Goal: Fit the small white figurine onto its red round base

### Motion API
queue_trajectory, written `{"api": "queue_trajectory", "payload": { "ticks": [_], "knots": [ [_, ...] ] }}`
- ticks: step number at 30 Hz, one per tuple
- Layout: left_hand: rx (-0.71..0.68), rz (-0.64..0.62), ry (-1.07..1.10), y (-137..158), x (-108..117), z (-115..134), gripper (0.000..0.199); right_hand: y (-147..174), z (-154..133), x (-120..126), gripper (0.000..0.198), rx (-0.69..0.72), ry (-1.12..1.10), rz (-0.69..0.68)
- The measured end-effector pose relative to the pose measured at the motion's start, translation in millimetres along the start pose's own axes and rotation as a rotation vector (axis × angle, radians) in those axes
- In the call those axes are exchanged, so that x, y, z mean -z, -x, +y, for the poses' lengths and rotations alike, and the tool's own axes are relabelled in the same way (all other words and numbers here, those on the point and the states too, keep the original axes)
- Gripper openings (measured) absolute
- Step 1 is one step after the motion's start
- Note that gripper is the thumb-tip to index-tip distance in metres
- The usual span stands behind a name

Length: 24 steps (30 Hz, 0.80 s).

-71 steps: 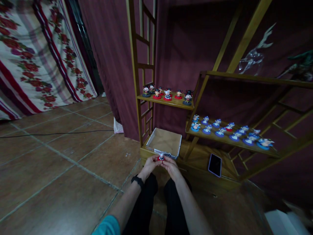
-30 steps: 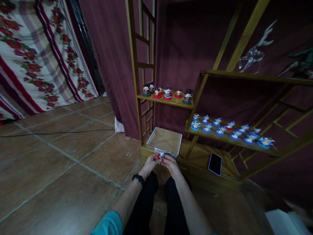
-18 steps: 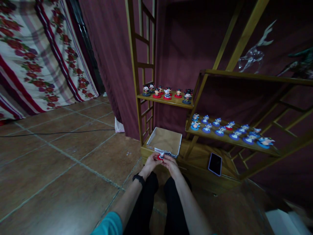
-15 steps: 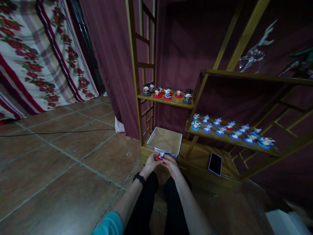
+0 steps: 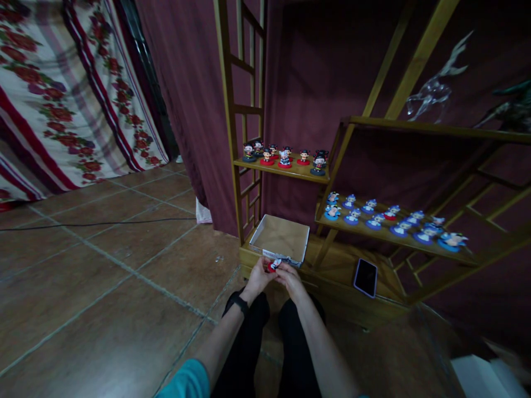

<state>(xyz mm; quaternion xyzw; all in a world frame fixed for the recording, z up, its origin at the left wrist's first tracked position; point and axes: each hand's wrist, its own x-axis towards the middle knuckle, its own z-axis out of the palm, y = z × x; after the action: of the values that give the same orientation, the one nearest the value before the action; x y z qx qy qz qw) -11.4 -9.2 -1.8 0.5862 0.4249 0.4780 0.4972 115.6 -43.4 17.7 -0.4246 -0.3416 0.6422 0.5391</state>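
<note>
Between my two hands is a small figurine [image 5: 274, 266] with a red round base and a white and dark body, tilted to the right. My left hand [image 5: 258, 276] grips it by the base side, fingers closed. The fingers of my right hand [image 5: 290, 278] are closed on its other side, near the top. Just beyond my hands stands an open shallow cardboard box [image 5: 279, 235] on the cabinet's low ledge. Something small and greyish at the box's near edge is too small to make out.
On the upper left shelf [image 5: 282, 171] stand several figurines with black or red bases. Several blue and white figurines [image 5: 375, 221] line the lower right shelf. A phone [image 5: 365, 277] lies on the ledge. Higher up is a clear deer ornament [image 5: 433, 94]. A black cable [image 5: 103, 224] crosses the tiled floor.
The figurine has tipped from nearly upright to leaning right, with its red base turned toward my left hand. Both hands stay in almost the same place.
</note>
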Motion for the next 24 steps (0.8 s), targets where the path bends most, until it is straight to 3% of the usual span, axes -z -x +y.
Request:
{"api": "queue_trajectory", "payload": {
  "ticks": [11, 17, 24],
  "knots": [
    [-0.003, -0.005, -0.060, 6.8, -4.5, 11.9, 0.036, 2.7, -2.0, -4.2, 0.034, 0.012, 0.013, 0.009],
    [-0.071, 0.042, -0.159, 9.1, -6.5, 19.9, 0.030, 0.7, 1.5, -4.2, 0.040, 0.023, 0.058, 0.053],
    [-0.057, 0.008, -0.144, 9.2, -7.6, 16.1, 0.030, -4.6, 9.1, 1.6, 0.040, 0.028, 0.126, 0.097]
  ]
}}
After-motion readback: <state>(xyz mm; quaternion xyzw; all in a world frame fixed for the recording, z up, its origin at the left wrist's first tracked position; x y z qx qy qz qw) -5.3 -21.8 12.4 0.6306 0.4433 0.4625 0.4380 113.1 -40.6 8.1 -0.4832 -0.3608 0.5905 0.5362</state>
